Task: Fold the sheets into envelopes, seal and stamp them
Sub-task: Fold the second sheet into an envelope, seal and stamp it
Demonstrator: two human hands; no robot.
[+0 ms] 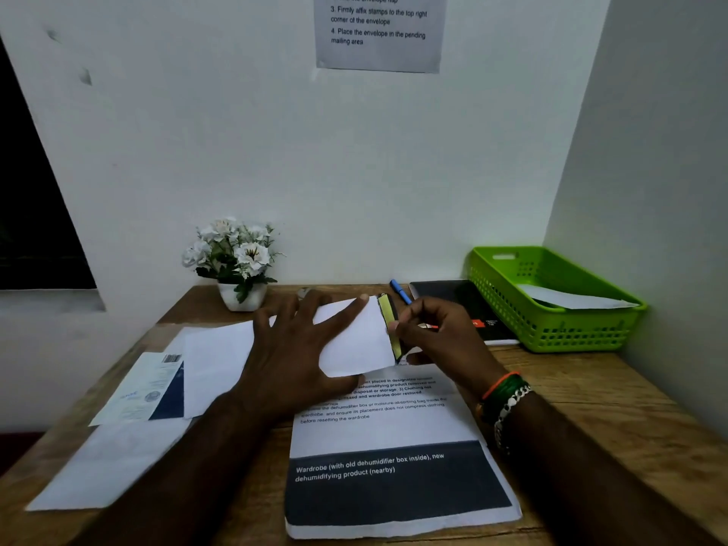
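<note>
While the left hand (293, 362) is lying flat with its fingers spread across a folded white envelope (354, 340), pressing it down near the middle of the wooden desk (614, 396), the right hand (433, 336) is curling its fingers and thumb at the envelope's right edge, where a yellow-green strip (388, 323) with a dark border is showing; the fingertips are pinching at that strip, though whether it is a flap or a separate sticker I cannot tell. Beads and coloured bands are circling the right wrist (504, 400). Under the envelope and reaching toward the viewer, a printed sheet (394, 459) with a dark band of white lettering is lying on the desk. More white sheets (212, 356) and a printed leaflet (145, 392) are spreading out to the left. A blue pen (400, 290) is resting just behind the right hand, beside a black notebook (465, 305). A green basket (551, 333) is sitting at the far right against the wall, holding a white envelope-like paper (567, 299). White flowers in a white pot (236, 262) are standing at the back, and a notice (380, 31) with numbered steps is hanging on the wall above.
</note>
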